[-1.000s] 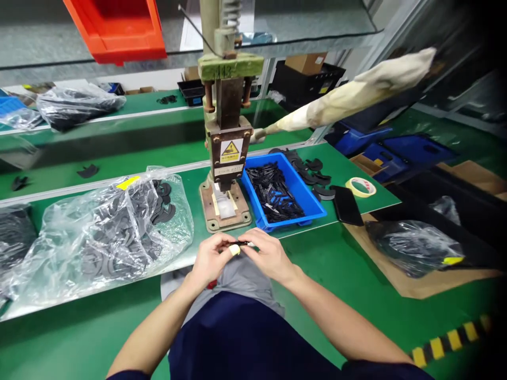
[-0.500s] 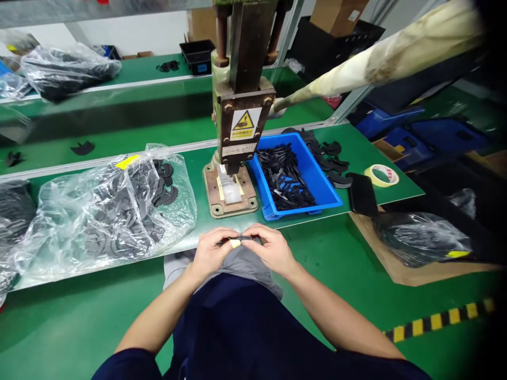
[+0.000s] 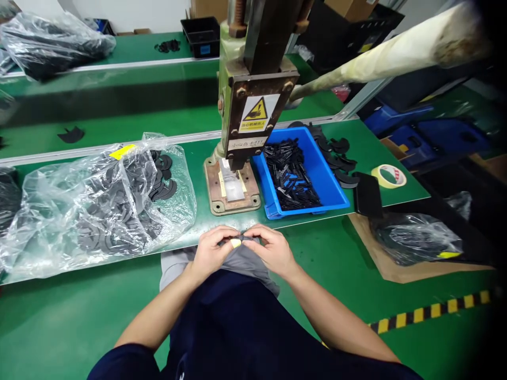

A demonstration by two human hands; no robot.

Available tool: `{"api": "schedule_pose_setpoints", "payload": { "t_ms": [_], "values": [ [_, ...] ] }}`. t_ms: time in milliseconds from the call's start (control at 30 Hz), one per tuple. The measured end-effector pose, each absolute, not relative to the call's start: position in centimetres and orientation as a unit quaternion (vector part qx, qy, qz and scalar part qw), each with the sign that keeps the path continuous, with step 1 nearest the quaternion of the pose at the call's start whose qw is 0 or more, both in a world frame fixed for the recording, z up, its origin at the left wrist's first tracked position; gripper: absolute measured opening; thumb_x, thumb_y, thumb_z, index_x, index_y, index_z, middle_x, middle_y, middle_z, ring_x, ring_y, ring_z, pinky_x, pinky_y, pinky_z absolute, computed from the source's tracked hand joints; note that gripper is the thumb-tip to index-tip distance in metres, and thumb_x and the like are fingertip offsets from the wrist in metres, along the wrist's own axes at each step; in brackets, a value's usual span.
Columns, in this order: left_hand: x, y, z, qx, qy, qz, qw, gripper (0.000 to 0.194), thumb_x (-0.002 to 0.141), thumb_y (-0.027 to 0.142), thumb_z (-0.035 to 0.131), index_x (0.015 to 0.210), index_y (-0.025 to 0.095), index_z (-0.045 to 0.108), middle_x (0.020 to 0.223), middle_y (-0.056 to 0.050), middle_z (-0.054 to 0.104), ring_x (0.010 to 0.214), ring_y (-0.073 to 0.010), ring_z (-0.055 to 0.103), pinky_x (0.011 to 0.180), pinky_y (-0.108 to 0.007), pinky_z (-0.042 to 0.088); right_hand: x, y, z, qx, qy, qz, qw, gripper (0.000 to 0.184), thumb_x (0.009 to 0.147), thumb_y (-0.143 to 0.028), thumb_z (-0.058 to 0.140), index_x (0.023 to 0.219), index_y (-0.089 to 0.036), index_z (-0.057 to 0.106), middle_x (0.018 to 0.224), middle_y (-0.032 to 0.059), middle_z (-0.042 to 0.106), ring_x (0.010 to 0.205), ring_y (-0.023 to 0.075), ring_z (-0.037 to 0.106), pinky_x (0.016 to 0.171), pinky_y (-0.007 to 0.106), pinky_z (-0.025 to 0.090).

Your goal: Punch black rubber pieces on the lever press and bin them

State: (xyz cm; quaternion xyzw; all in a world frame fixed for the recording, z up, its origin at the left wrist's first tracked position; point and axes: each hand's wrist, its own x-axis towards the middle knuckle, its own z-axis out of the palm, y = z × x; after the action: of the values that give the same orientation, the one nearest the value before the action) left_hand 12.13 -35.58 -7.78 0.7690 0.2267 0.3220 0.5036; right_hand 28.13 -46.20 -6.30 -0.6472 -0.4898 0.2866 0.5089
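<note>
View has swung lower and closer over the press point(image 3: 257, 84) since a second ago. In front of the press, I have a thin black strip point(image 3: 243, 238) pinched between fingers of my left hand point(image 3: 212, 250) and right hand point(image 3: 275, 250). Right of press: blue bin point(image 3: 322, 163), black pieces point(image 3: 293, 182) inside. Left of press: clear bag point(image 3: 47, 200), dark curved parts point(image 3: 160, 182). Both on the desk point(image 3: 374, 148).

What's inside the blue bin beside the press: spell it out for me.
The blue bin holds a heap of slim black parts, mostly toward its left side, with some blue showing through between them. Parts beneath the top ones are covered, so their number cannot be told.
</note>
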Motion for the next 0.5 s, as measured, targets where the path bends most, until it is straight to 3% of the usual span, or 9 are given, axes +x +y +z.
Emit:
{"api": "schedule_pose_setpoints", "payload": {
  "t_ms": [300, 500],
  "values": [
    [11.8, -34.6, -8.3, 0.798, 0.132, 0.353, 0.470, 0.014, 0.092, 0.016, 0.061, 0.100, 0.019, 0.072, 0.101, -0.009, 0.074, 0.093, -0.0183, 0.071, 0.082, -0.032, 0.059, 28.5, -45.5, -7.1, -0.647, -0.465, 0.327, 0.508, 0.013, 0.083, -0.035, 0.070, 0.088, -0.024, 0.072, 0.085, 0.0024, 0.072, 0.080, 0.0164, 0.066, 0.078, 0.032, 0.056],
    [12.1, -32.3, -7.6, 0.824, 0.133, 0.375, 0.402, 0.014, 0.093, 0.015, 0.060, 0.100, 0.019, 0.072, 0.101, -0.009, 0.074, 0.093, -0.0172, 0.070, 0.082, -0.030, 0.057, 29.9, -45.8, -6.0, -0.649, -0.434, 0.379, 0.497, 0.030, 0.085, -0.040, 0.067, 0.109, -0.022, 0.067, 0.093, 0.0049, 0.075, 0.083, 0.0160, 0.071, 0.077, 0.030, 0.059]
  ]
}}
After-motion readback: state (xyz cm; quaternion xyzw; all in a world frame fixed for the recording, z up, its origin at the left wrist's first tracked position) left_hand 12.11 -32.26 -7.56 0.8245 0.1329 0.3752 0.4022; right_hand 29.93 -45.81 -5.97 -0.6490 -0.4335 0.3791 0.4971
